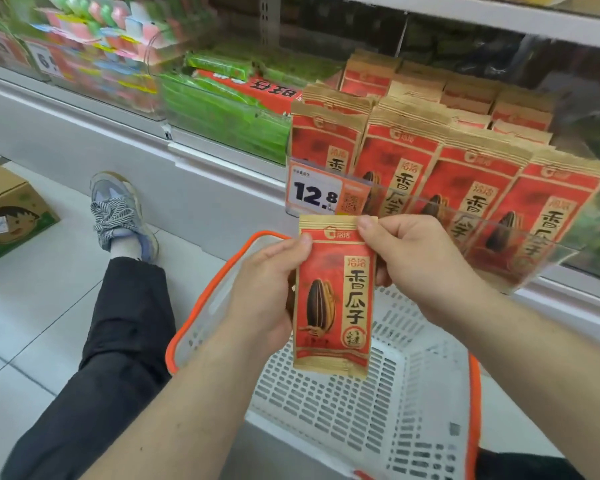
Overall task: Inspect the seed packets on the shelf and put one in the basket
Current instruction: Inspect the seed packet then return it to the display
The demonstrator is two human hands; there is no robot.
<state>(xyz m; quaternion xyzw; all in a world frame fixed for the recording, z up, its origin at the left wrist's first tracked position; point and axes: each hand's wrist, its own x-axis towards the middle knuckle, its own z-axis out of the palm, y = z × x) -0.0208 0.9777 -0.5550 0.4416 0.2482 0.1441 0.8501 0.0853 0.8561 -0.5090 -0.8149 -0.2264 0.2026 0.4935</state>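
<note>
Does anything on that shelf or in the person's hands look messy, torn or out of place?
Only one thing: a red box lies flat on the green packs, its print upside down. The seed packet held by the left hand and right hand looks intact, and the shelf packets stand in neat rows.

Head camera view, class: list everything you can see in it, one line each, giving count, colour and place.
held seed packet: one, red and gold, above the basket, in both hands
shelf seed packets: many, red and gold, in rows on the shelf
price tag: one, white and orange, shelf front
basket: one, white with orange rim, on the floor
green packs: many, left of the seed packets
cardboard box: one, brown, far left
left hand: grips the packet's left edge
right hand: fingers pinch its top
</note>
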